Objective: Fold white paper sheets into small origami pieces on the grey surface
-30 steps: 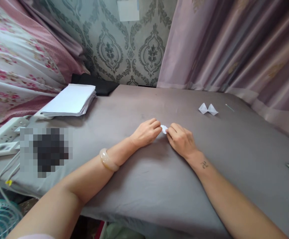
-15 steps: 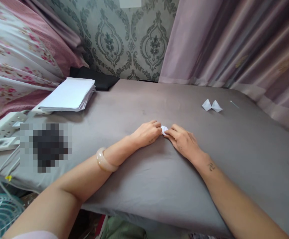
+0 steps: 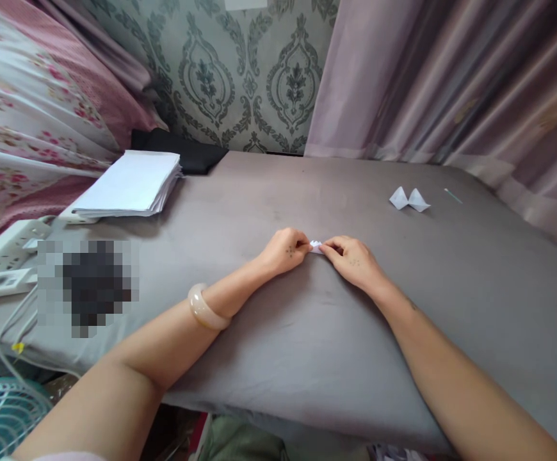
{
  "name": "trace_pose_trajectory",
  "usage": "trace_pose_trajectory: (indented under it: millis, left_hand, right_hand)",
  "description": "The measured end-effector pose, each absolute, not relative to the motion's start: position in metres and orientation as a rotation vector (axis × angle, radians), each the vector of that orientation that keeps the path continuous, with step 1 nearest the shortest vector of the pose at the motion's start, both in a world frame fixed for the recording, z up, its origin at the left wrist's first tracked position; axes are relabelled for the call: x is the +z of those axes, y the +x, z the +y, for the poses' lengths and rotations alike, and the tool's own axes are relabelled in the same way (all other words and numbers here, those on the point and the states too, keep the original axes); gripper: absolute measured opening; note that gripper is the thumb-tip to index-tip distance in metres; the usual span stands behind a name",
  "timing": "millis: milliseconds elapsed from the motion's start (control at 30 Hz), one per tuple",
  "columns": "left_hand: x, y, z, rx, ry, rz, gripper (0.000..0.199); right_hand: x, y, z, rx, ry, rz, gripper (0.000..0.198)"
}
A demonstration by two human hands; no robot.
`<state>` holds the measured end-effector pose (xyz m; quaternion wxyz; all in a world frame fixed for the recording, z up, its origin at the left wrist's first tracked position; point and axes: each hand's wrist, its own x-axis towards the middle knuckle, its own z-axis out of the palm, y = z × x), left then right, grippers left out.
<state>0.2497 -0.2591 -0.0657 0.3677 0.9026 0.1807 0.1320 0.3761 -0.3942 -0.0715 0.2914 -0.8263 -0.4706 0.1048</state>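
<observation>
A small piece of folded white paper (image 3: 315,246) is pinched between my two hands at the middle of the grey-covered surface. My left hand (image 3: 288,250), with a pale bangle (image 3: 206,308) on its wrist, is closed on the paper's left end. The fingers of my right hand (image 3: 351,256) grip the opposite end. Pleat-like points show along the paper's top edge; its ends are hidden by my fingers. Farther off to the right lies a folded white paper shape (image 3: 410,200) with two peaks.
At the left lie a stack of white paper (image 3: 129,184), a black folded item (image 3: 182,148), a power strip (image 3: 7,253) and a blurred-out dark patch. A thin stick (image 3: 452,195) rests at the far right. A teal fan (image 3: 4,419) stands below the left edge.
Both hands have turned a little around the folded paper, which now shows a flatter strip with points on top. The whole view has shifted slightly.
</observation>
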Motion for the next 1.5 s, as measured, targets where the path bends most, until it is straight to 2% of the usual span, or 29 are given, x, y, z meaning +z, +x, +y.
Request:
trace_pose_trajectory:
  millis: [167, 400, 733, 833, 1000, 1100, 1167, 1333, 1500]
  left_hand:
    - [-0.059, 0.255, -0.26, 0.237, 2.204, 0.63, 0.018]
    - [-0.061, 0.266, -0.256, 0.204, 2.249, 0.674, 0.01]
    - [-0.071, 0.252, -0.264, 0.35, 2.15, 0.553, 0.017]
    - [-0.07, 0.251, -0.265, 0.372, 2.073, 0.491, 0.019]
    - [-0.067, 0.255, -0.26, 0.318, 1.55, 0.449, 0.021]
    - [-0.066, 0.256, -0.258, 0.247, 1.3, 0.479, 0.017]
    - [-0.065, 0.257, -0.258, 0.211, 1.185, 0.526, 0.014]
    - [-0.061, 0.258, -0.26, 0.169, 1.078, 0.587, 0.008]
    - [-0.057, 0.257, -0.264, 0.14, 1.081, 0.592, 0.014]
  right_hand:
    - [-0.066, 0.374, -0.39, 0.354, -2.225, -1.042, 0.021]
    - [-0.074, 0.382, -0.381, 0.375, -2.266, -1.031, 0.021]
    - [-0.083, 0.38, -0.391, 0.407, -2.029, -1.075, 0.019]
    - [-0.082, 0.38, -0.392, 0.495, -1.861, -0.991, 0.025]
    - [-0.066, 0.377, -0.394, 0.765, -1.571, -0.696, 0.042]
    - [-0.057, 0.375, -0.396, 0.927, -1.488, -0.578, 0.043]
    - [-0.053, 0.375, -0.398, 0.968, -1.476, -0.545, 0.042]
    - [-0.049, 0.372, -0.4, 1.073, -1.603, -0.672, 0.055]
    - [-0.053, 0.367, -0.402, 1.046, -1.647, -0.825, 0.048]
